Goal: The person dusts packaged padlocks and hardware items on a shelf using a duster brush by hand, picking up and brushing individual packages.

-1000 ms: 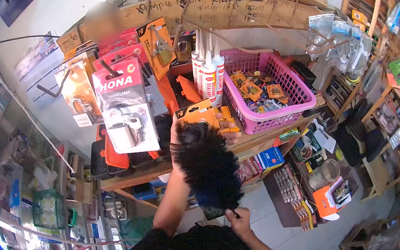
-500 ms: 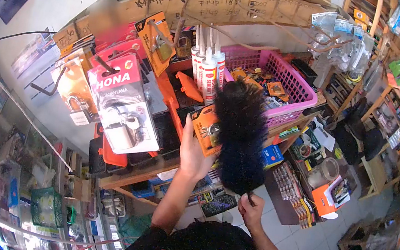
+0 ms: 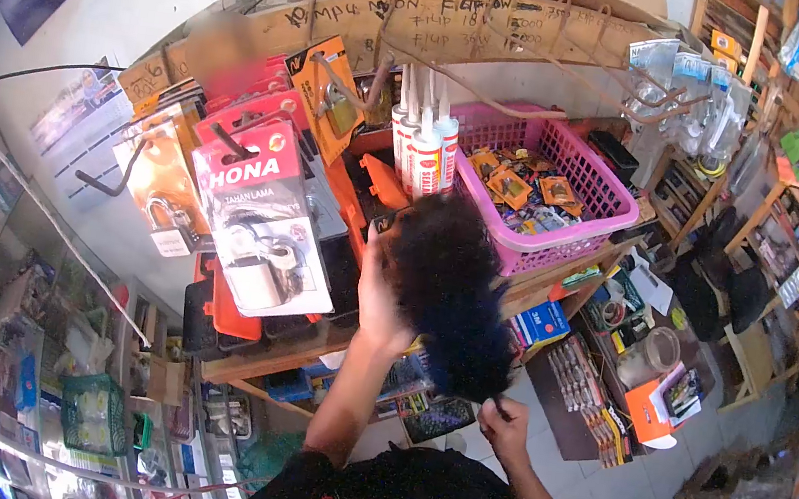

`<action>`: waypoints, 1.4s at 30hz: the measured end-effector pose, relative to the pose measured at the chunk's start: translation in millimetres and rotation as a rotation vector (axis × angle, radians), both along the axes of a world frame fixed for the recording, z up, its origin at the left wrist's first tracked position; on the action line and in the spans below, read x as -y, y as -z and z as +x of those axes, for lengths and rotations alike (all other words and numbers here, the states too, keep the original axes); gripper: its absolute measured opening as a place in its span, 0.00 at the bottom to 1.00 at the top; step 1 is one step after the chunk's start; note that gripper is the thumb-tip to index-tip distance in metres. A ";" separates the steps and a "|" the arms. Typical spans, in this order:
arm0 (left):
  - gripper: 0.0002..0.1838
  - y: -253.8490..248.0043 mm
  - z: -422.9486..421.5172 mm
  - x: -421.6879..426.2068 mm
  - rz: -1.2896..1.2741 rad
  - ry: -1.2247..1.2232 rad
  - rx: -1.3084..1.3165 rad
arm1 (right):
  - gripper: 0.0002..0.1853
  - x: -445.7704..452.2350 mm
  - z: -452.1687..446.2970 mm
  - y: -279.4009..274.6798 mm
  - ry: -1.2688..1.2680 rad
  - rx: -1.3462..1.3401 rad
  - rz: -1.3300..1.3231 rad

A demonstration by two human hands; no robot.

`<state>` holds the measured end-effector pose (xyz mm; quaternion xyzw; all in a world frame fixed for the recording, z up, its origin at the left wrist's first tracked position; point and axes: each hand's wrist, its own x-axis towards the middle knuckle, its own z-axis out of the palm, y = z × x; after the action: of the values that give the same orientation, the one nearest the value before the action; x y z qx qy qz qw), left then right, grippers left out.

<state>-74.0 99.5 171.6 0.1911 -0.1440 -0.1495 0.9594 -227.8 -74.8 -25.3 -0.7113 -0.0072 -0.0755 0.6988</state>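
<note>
In the lower centre of the frame, the right hand [image 3: 504,428] has its fingers closed around the thin handle of a black fluffy duster [image 3: 451,297]. The duster slants up and to the left from there, its head in the middle of the frame. The left hand [image 3: 384,303] is raised just left of the duster, thumb up, by the edge of a small packet [image 3: 386,224] — the duster covers most of this packet and the fingers, so how firmly they grip it I cannot tell.

Behind the duster's tip, white sealant tubes [image 3: 423,160] stand upright on the wooden desk [image 3: 265,365]. Right of them is a pink basket [image 3: 562,243] of small orange packets [image 3: 509,188]. To the left, a padlock pack marked HONA [image 3: 262,221] hangs from a hook — well apart from the duster.
</note>
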 end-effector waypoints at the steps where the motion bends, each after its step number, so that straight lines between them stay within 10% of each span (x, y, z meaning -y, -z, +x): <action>1: 0.31 6.5 5.0 -1.7 0.001 -0.038 -0.004 | 0.23 0.1 1.3 -0.2 0.012 -0.020 0.025; 12: 0.31 42.0 50.4 4.8 -0.032 0.290 0.267 | 0.24 3.1 6.8 -19.0 -0.134 -0.163 0.109; 17: 0.34 6.9 13.9 12.8 0.213 -0.115 -0.078 | 0.25 8.4 4.9 -34.6 -0.142 -0.280 0.215; 20: 0.35 31.4 38.2 12.6 -0.675 0.567 -0.315 | 0.25 9.9 0.7 -20.3 -0.119 -0.176 0.177; 22: 0.32 35.4 36.5 17.3 0.288 -0.099 -0.140 | 0.25 4.0 -7.0 -24.7 -0.053 -0.119 0.251; 24: 0.29 71.3 57.0 19.3 0.467 -0.266 -0.103 | 0.25 2.3 -12.6 -25.5 -0.075 -0.100 0.297; 32: 0.26 77.5 53.4 20.1 -0.208 0.154 0.204 | 0.23 -3.6 7.3 -12.3 -0.014 -0.103 0.078; 36: 0.34 59.6 63.2 27.6 0.045 -0.145 -0.158 | 0.22 -6.4 10.8 -9.4 0.061 -0.129 0.214; 42: 0.45 56.2 65.3 29.6 -0.127 0.234 0.091 | 0.22 2.5 15.6 2.5 0.055 -0.173 0.116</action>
<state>-8.7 69.9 115.4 0.1187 -0.2179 -0.2419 0.9380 -212.2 -77.4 -27.8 -0.6735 0.0772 -0.0331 0.7344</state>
